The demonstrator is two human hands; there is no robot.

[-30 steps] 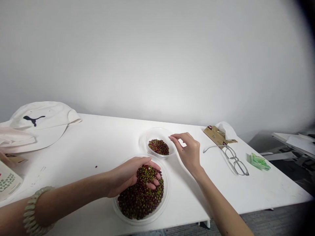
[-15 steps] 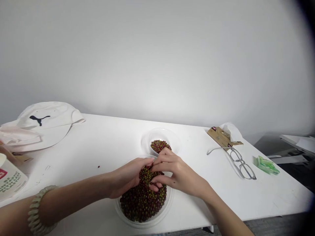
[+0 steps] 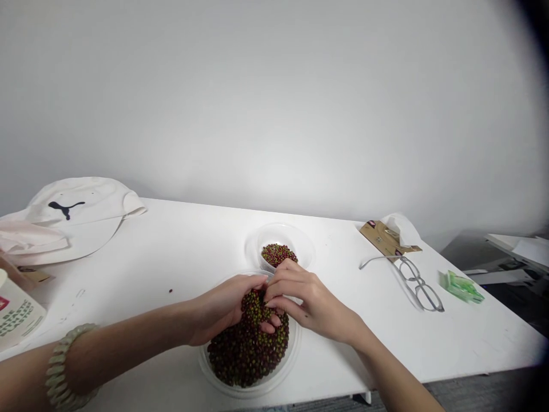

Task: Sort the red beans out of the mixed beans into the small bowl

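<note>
My left hand (image 3: 223, 309) is cupped palm up, holding a heap of mixed red and green beans (image 3: 257, 309) above the larger clear bowl (image 3: 201, 366). Many more red and green beans (image 3: 244, 360) fill that bowl below. My right hand (image 3: 311, 297) reaches over the left palm, thumb and fingers pinched together at the heap. What lies between those fingertips is too small to make out. Just beyond stands a smaller clear bowl (image 3: 302, 246) with a layer of mixed beans (image 3: 278, 254) in it; my right knuckles partly cover its front.
A single bean (image 3: 170, 290) lies on the white table (image 3: 180, 246). To the left are a white cap (image 3: 90, 200), a pink cloth (image 3: 32, 237) and a paper cup (image 3: 19, 315). Glasses (image 3: 416, 277), a brown packet (image 3: 380, 237) and a green wrapper (image 3: 463, 286) lie right.
My right fingers have drawn closer together into a pinch over the beans in my left palm. My left hand stays nearly where it was; the view has shifted slightly.
</note>
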